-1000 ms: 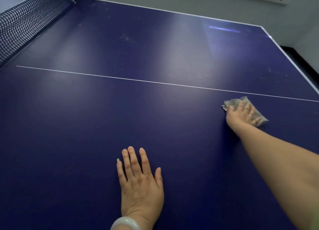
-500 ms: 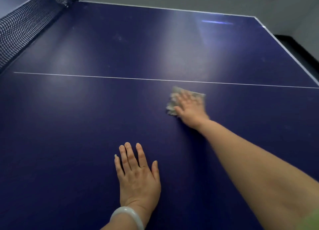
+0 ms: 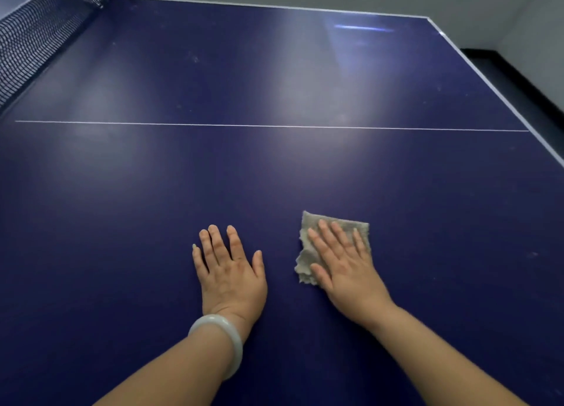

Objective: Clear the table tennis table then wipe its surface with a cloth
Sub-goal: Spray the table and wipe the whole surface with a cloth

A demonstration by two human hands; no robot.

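From where I'm watching, the right hand (image 3: 345, 265) lies flat with straight fingers pressing a small grey cloth (image 3: 329, 244) onto the dark blue table tennis surface (image 3: 274, 173), close to the near edge. The left hand (image 3: 229, 268), pale bangle (image 3: 221, 341) on its wrist, rests just beside it, palm down, fingers spread, holding nothing. The net (image 3: 39, 33) sits far off at top left.

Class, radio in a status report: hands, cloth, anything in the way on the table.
Left hand flat on table, holding nothing. Right hand flat, pressing cloth. Nothing in the way.
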